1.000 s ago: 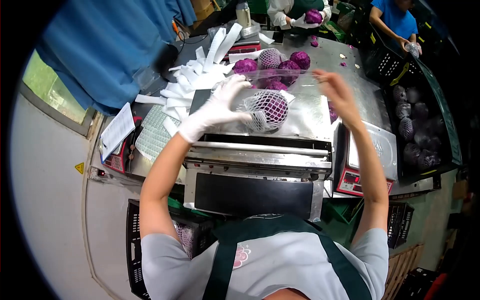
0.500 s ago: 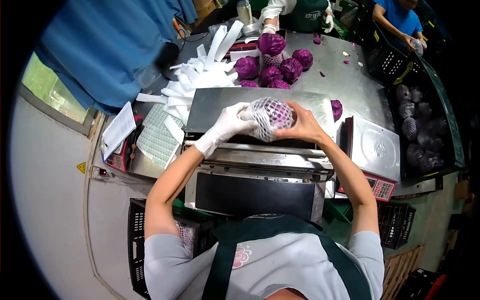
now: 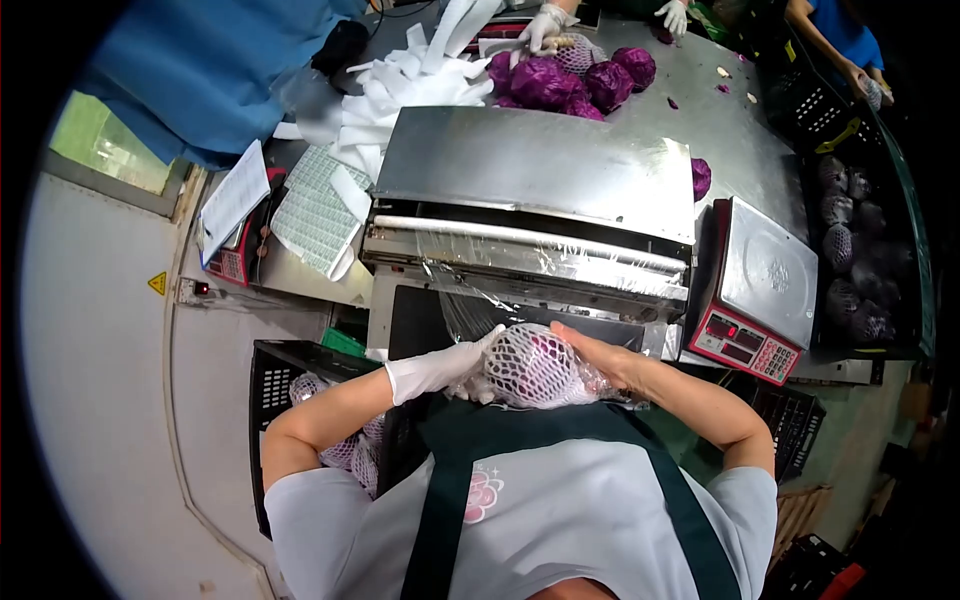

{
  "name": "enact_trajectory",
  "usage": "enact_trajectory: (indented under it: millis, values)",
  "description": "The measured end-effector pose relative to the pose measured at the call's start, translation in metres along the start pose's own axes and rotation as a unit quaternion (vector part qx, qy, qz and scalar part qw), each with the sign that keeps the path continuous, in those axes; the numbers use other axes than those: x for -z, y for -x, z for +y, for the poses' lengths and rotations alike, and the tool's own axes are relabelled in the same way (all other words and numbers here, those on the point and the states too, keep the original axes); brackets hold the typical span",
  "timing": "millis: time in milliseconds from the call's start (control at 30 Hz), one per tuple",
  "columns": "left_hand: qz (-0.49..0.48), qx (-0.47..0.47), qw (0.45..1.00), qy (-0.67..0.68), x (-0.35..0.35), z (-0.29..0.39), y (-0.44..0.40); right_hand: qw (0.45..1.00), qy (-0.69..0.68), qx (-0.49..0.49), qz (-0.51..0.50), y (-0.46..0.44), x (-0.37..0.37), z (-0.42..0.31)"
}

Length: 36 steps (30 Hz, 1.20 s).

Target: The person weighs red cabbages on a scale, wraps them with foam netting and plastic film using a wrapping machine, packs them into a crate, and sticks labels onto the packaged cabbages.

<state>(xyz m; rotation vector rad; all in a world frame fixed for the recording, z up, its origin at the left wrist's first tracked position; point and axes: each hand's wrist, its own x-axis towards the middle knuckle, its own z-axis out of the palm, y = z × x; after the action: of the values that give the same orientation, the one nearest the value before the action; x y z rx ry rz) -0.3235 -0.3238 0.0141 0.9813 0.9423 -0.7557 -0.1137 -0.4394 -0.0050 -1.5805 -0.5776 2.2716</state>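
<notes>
Close to my apron I hold a red cabbage [image 3: 533, 368] in a white foam net, with clear film bunched around its sides. My gloved left hand [image 3: 470, 366] grips its left side, its lower fingers partly hidden by film. Bare, my right hand [image 3: 597, 358] presses the right side with fingers curved along the net. Clear plastic film [image 3: 470, 300] stretches from the cabbage back to the roller of the metal wrapping machine [image 3: 530, 170] in front of me.
Red cabbages [image 3: 545, 83] and white foam nets [image 3: 415, 85] lie behind the machine. A scale [image 3: 765, 275] stands right, beside a crate [image 3: 905, 250] of netted cabbages. Another crate [image 3: 270, 385] is low left. A co-worker's gloved hand [image 3: 545, 27] reaches among the cabbages.
Both my hands have brought the netted cabbage from above the machine down towards my body. Film now trails from the roller to it. The co-worker's hand has moved to the cabbage pile.
</notes>
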Motion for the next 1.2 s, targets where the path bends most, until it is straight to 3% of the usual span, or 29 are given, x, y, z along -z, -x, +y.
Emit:
enact_trajectory:
  millis: [33,100,133,200,267,300,333,400,467,533,600,667,700,767,800,867,900,933,967,1000,1067,1100,1133,1167,1200]
  values:
    - [0.075,-0.029,0.997,0.007,-0.004,-0.012,-0.013,1.0,-0.002,-0.005,-0.002,-0.001,-0.001,0.009]
    - [0.072,-0.053,0.996,0.025,0.0,-0.027,-0.016,0.988,-0.054,0.083,0.119,0.001,0.002,0.037]
    - [0.069,-0.067,0.994,0.051,-0.003,-0.033,-0.01,0.989,-0.053,0.078,0.118,0.008,0.004,0.052]
    - [0.062,-0.097,0.987,0.11,-0.009,-0.046,0.005,0.94,0.107,0.247,0.209,0.02,0.003,0.081]
    - [0.154,-0.184,0.97,0.043,-0.008,-0.064,0.012,0.89,0.187,0.248,0.335,0.037,-0.02,0.088]
    - [0.247,-0.224,0.942,0.034,-0.015,-0.066,0.012,0.873,0.117,0.285,0.378,0.032,-0.025,0.098]
    - [0.331,-0.331,0.884,0.016,-0.018,-0.073,0.004,0.839,0.062,0.357,0.407,0.028,-0.03,0.096]
    - [0.551,-0.377,0.712,-0.216,-0.011,-0.059,0.008,0.808,-0.014,0.367,0.46,0.01,-0.016,0.1]
    - [0.606,-0.386,0.645,-0.26,0.022,-0.053,-0.009,0.681,0.17,0.386,0.599,0.003,-0.004,0.079]
    - [0.648,-0.413,0.483,-0.42,0.052,-0.053,-0.036,0.633,0.295,0.336,0.632,-0.01,0.012,0.078]
    - [0.636,-0.373,0.363,-0.57,0.053,-0.04,-0.048,0.508,0.398,0.382,0.662,-0.021,0.014,0.077]
    - [0.613,-0.383,0.431,-0.54,0.039,-0.03,-0.069,0.49,0.447,0.337,0.669,-0.03,0.012,0.083]
    - [0.591,-0.467,0.431,-0.497,0.031,-0.022,-0.081,0.488,0.451,0.337,0.667,-0.034,0.012,0.083]
    - [0.527,-0.548,0.522,-0.387,0.009,-0.008,-0.095,0.489,0.436,0.356,0.667,-0.041,0.009,0.081]
    - [0.516,-0.536,0.536,-0.4,0.0,0.001,-0.096,0.503,0.418,0.369,0.66,-0.039,0.003,0.077]
    - [0.472,-0.604,0.525,-0.371,-0.005,0.007,-0.097,0.489,0.414,0.375,0.67,-0.039,0.0,0.075]
    - [0.436,-0.661,0.529,-0.305,-0.006,0.006,-0.096,0.494,0.393,0.441,0.638,-0.037,-0.006,0.075]
    - [0.361,-0.655,0.632,-0.204,-0.009,0.001,-0.097,0.497,0.37,0.506,0.6,-0.035,-0.019,0.07]
    - [0.223,-0.643,0.73,-0.061,-0.014,-0.004,-0.093,0.476,0.382,0.529,0.59,-0.038,-0.029,0.07]
    - [0.072,-0.598,0.794,0.084,-0.02,-0.013,-0.09,0.446,0.372,0.576,0.575,-0.039,-0.039,0.067]
    - [0.046,-0.612,0.787,-0.057,-0.032,-0.037,-0.071,0.419,0.41,0.614,0.529,-0.006,-0.077,0.046]
    - [-0.071,-0.506,0.854,0.099,-0.047,-0.05,-0.041,0.418,0.421,0.65,0.475,0.011,-0.09,0.037]
    - [-0.184,-0.373,0.873,0.254,-0.057,-0.06,-0.017,0.359,0.491,0.648,0.458,0.029,-0.094,0.029]
    - [-0.229,-0.32,0.894,0.213,-0.054,-0.065,-0.011,0.39,0.541,0.595,0.449,0.052,-0.097,0.018]
    - [-0.274,-0.267,0.908,0.171,-0.048,-0.068,-0.009,0.352,0.46,0.688,0.438,0.054,-0.097,-0.002]
